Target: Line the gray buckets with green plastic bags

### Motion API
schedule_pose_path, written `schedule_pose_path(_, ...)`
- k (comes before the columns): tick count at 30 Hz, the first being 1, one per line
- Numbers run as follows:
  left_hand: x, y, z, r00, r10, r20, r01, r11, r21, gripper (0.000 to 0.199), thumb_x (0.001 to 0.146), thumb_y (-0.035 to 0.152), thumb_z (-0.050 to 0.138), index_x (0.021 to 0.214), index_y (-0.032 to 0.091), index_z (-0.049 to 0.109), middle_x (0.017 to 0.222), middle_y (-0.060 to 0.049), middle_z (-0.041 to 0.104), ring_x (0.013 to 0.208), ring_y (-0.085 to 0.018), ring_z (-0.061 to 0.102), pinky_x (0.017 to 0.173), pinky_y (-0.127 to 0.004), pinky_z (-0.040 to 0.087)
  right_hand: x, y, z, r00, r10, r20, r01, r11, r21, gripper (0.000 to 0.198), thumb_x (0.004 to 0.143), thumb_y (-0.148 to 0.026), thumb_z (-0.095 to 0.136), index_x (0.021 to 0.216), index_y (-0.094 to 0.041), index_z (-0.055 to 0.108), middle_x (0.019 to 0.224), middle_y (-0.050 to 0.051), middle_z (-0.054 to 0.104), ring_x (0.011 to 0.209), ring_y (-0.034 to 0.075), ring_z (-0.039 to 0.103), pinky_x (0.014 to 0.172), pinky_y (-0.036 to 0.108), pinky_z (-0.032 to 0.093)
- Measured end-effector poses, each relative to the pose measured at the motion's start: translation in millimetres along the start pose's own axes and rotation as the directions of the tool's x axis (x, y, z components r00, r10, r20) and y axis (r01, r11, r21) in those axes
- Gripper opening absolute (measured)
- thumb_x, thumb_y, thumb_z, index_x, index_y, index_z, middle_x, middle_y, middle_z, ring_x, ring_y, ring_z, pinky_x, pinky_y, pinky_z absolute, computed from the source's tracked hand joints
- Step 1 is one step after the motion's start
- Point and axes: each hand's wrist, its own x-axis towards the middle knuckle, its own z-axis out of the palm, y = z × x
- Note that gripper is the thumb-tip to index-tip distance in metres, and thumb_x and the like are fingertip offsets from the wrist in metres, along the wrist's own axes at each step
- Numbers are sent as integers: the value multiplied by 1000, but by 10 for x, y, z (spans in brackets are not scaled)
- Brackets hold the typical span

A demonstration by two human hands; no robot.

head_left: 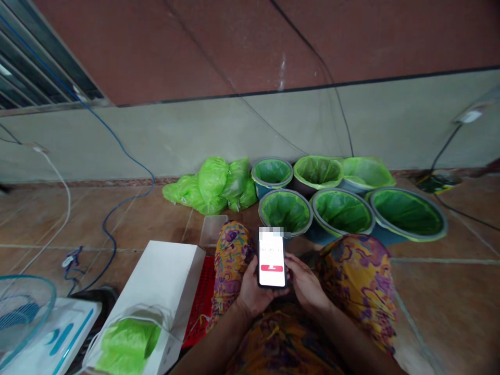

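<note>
A phone (272,259) with a lit white screen and a red bar is held upright between my two hands, over my lap. My left hand (252,291) wraps round its left side and lower edge. Along its right side, my right hand (307,281) grips the edge with bent fingers. Just beyond the phone stand several bins lined with green bags, the closest being a grey-rimmed bin (286,194). Patterned trousers (355,281) cover my knees on both sides of the phone.
Filled green bags (213,179) lie against the wall. At my left are a white box (156,271) with a green bag roll (128,344) on it, a red basket (197,297) and a fan (27,312). A blue cable (113,219) crosses the tiled floor.
</note>
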Motion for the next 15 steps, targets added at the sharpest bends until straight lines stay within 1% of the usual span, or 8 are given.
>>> schedule_pose_path(2, -8, 9, 19, 1000, -8, 20, 8, 1000, 13, 63, 90, 57, 33, 119, 8, 59, 103, -18, 68, 92, -28, 64, 76, -42, 49, 4, -8, -3, 1000, 2, -16, -2, 999, 32, 27, 68, -36, 69, 91, -21, 70, 76, 0, 69, 61, 12, 55, 54, 22, 39)
schedule_pose_path(4, -16, 19, 37, 999, -10, 46, 10, 1000, 18, 64, 91, 57, 32, 120, 7, 58, 105, -19, 67, 93, -29, 63, 76, -44, 50, -5, -34, 2, 1000, 10, -15, -9, 998, 66, 25, 67, -35, 70, 87, -20, 71, 68, -2, 66, 55, 10, 51, 51, 21, 38)
schedule_pose_path(6, -26, 30, 50, 997, -14, 75, 13, 1000, 15, 64, 91, 56, 31, 120, 7, 58, 105, -19, 67, 93, -29, 63, 75, -43, 50, -27, -72, 16, 999, 33, 14, -34, 995, 98, 26, 65, -35, 73, 86, -19, 71, 59, -3, 60, 50, 8, 46, 48, 20, 35)
schedule_pose_path(9, -49, 46, 62, 994, -22, 105, 22, 1000, -1, 63, 92, 55, 30, 120, 7, 59, 105, -19, 67, 95, -29, 62, 74, -42, 51, -68, -134, 51, 997, 50, 53, -56, 991, 122, 30, 63, -35, 77, 87, -19, 71, 55, -5, 55, 47, 6, 42, 45, 18, 33)
schedule_pose_path(15, -128, 83, 102, 979, -46, 197, 54, 998, -40, 59, 93, 51, 27, 117, 9, 61, 105, -17, 67, 97, -28, 62, 75, -41, 52, -128, -197, 129, 995, -46, 87, 42, 998, 48, 25, 66, -39, 75, 80, -19, 71, 54, -3, 56, 46, 6, 42, 42, 18, 33)
